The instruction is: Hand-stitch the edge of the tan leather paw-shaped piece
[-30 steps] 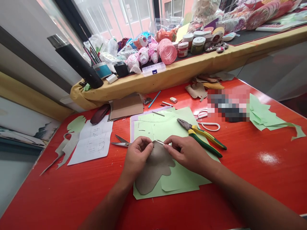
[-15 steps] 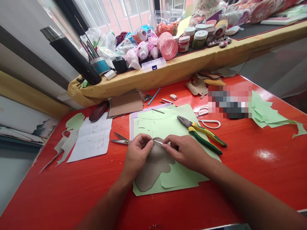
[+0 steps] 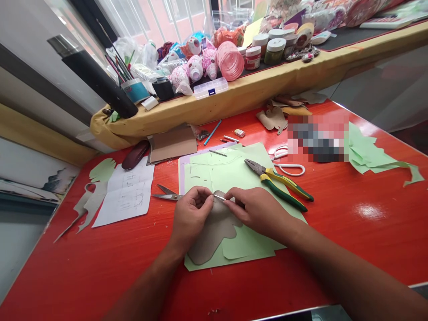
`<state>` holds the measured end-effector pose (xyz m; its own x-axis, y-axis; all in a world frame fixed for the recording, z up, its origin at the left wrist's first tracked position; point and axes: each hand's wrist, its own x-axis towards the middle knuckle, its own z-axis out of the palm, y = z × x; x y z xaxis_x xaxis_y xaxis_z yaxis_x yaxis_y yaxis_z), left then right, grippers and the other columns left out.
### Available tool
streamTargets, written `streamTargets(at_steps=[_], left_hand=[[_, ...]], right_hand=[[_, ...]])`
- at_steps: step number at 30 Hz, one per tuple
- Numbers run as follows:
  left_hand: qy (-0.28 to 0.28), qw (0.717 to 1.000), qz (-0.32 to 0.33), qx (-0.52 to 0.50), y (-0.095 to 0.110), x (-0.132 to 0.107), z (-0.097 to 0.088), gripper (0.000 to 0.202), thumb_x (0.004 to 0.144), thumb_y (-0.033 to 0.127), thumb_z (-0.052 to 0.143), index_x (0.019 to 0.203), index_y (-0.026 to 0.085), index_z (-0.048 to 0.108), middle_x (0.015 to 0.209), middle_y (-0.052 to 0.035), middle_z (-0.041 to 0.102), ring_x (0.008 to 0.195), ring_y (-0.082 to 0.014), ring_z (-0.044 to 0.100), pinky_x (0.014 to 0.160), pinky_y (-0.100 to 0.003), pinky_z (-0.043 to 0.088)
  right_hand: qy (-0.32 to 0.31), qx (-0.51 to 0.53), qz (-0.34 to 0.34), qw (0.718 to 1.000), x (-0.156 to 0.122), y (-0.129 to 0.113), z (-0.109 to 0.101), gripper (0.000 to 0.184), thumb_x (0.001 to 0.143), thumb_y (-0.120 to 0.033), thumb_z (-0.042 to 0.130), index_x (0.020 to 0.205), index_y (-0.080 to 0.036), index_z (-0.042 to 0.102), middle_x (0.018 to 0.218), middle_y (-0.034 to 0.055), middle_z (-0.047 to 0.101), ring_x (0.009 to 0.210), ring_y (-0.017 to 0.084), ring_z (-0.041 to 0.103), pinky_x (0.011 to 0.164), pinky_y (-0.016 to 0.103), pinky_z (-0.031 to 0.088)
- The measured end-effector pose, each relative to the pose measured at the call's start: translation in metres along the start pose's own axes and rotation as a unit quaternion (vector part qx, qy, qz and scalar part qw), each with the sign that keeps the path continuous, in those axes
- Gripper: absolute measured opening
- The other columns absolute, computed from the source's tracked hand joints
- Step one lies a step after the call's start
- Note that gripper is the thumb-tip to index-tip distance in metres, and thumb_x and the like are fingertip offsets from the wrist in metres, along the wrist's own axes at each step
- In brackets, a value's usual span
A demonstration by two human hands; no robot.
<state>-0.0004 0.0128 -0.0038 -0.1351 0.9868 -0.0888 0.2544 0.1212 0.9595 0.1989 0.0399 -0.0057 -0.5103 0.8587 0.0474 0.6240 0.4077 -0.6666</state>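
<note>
A grey-brown cut-out piece (image 3: 209,240) with a scalloped edge, leather-like, lies on green paper sheets (image 3: 250,243). My left hand (image 3: 193,209) is closed in a pinch at its upper edge. Between the pinched fingers of my right hand (image 3: 254,207) is a thin silvery stick (image 3: 219,197), its tip reaching the left thumb and forefinger. What exactly the left fingertips grip there is partly hidden. Open-bladed scissors (image 3: 169,195) lie beside the left hand, their handles covered by it. Pliers (image 3: 276,183) with green and yellow handles rest beyond the right hand.
White-handled scissors (image 3: 289,167), green paper scraps (image 3: 371,154) and leather scraps (image 3: 272,118) lie to the right. A printed sheet (image 3: 125,196), a dark red case (image 3: 135,155) and brown boards (image 3: 172,145) are at left. Jars and a black flask (image 3: 100,82) stand on the ledge.
The view has shifted slightly, so the table things sit a little further left. Both hands keep the same pinch on the piece and the stick.
</note>
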Motion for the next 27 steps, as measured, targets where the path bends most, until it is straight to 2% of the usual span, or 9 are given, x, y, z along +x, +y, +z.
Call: streamTargets(at_steps=[4, 8, 12, 15, 19, 22, 27], left_hand=[[0.003, 0.999, 0.015, 0.045, 0.0011, -0.0012, -0.001, 0.012, 0.084, 0.033, 0.072, 0.085, 0.02, 0.07, 0.078, -0.0006, 0.07, 0.072, -0.0157, 0.064, 0.066, -0.024, 0.051], [0.001, 0.994, 0.053, 0.101, 0.0006, -0.0016, -0.0023, 0.012, 0.088, 0.032, 0.068, 0.086, 0.02, 0.07, 0.078, -0.0001, 0.07, 0.07, -0.0149, 0.064, 0.065, -0.023, 0.051], [0.005, 0.986, 0.085, 0.146, -0.0009, -0.0021, -0.0025, 0.011, 0.089, 0.03, 0.066, 0.087, 0.02, 0.071, 0.079, 0.0003, 0.071, 0.07, -0.0143, 0.066, 0.066, -0.022, 0.052], [0.015, 0.981, 0.1, 0.166, -0.0014, -0.0032, -0.002, 0.01, 0.089, 0.028, 0.065, 0.086, 0.02, 0.071, 0.079, 0.0007, 0.072, 0.07, -0.0141, 0.066, 0.066, -0.022, 0.053], [0.025, 0.981, 0.102, 0.162, -0.0013, -0.0052, -0.0017, 0.009, 0.089, 0.028, 0.066, 0.087, 0.02, 0.07, 0.078, 0.0008, 0.071, 0.069, -0.014, 0.065, 0.066, -0.022, 0.053], [0.019, 0.988, 0.081, 0.127, -0.0014, -0.0061, -0.0019, 0.01, 0.089, 0.029, 0.067, 0.088, 0.02, 0.07, 0.079, 0.0, 0.071, 0.07, -0.0143, 0.066, 0.065, -0.023, 0.053], [0.015, 0.993, 0.062, 0.098, -0.0026, -0.006, -0.0024, 0.012, 0.089, 0.031, 0.068, 0.089, 0.019, 0.07, 0.08, -0.0004, 0.071, 0.071, -0.0144, 0.066, 0.066, -0.023, 0.053]], right_hand=[[-0.009, -0.073, -0.037, 0.997, 0.0005, 0.0001, 0.001, 0.028, 0.107, -0.038, 0.05, 0.103, -0.02, 0.072, 0.082, 0.0065, 0.077, 0.067, 0.02, 0.064, 0.059, 0.03, 0.025], [-0.006, -0.094, -0.052, 0.994, 0.0002, -0.0009, 0.0021, 0.03, 0.107, -0.036, 0.049, 0.096, -0.018, 0.071, 0.083, 0.0082, 0.076, 0.065, 0.019, 0.062, 0.059, 0.032, 0.022], [0.001, 0.058, -0.002, 0.998, 0.0008, -0.0012, 0.0028, 0.022, 0.103, -0.034, 0.056, 0.097, -0.019, 0.072, 0.076, 0.0021, 0.073, 0.063, 0.015, 0.058, 0.059, 0.027, 0.029], [-0.017, 0.18, 0.053, 0.982, 0.0035, -0.0016, 0.0019, 0.022, 0.1, -0.034, 0.06, 0.091, -0.019, 0.072, 0.07, -0.0013, 0.066, 0.061, 0.013, 0.054, 0.058, 0.025, 0.033], [-0.046, 0.257, 0.099, 0.96, 0.0065, -0.0018, 0.0017, 0.027, 0.099, -0.039, 0.06, 0.088, -0.018, 0.072, 0.064, -0.0027, 0.06, 0.059, 0.013, 0.052, 0.054, 0.024, 0.034], [-0.034, 0.231, 0.076, 0.969, 0.0066, -0.0003, 0.003, 0.025, 0.1, -0.037, 0.06, 0.09, -0.018, 0.073, 0.068, -0.0016, 0.064, 0.062, 0.013, 0.053, 0.056, 0.025, 0.034], [0.013, 0.096, -0.012, 0.995, 0.0041, 0.004, 0.0064, 0.022, 0.103, -0.033, 0.058, 0.102, -0.02, 0.076, 0.083, 0.0027, 0.075, 0.071, 0.016, 0.061, 0.065, 0.027, 0.035]])
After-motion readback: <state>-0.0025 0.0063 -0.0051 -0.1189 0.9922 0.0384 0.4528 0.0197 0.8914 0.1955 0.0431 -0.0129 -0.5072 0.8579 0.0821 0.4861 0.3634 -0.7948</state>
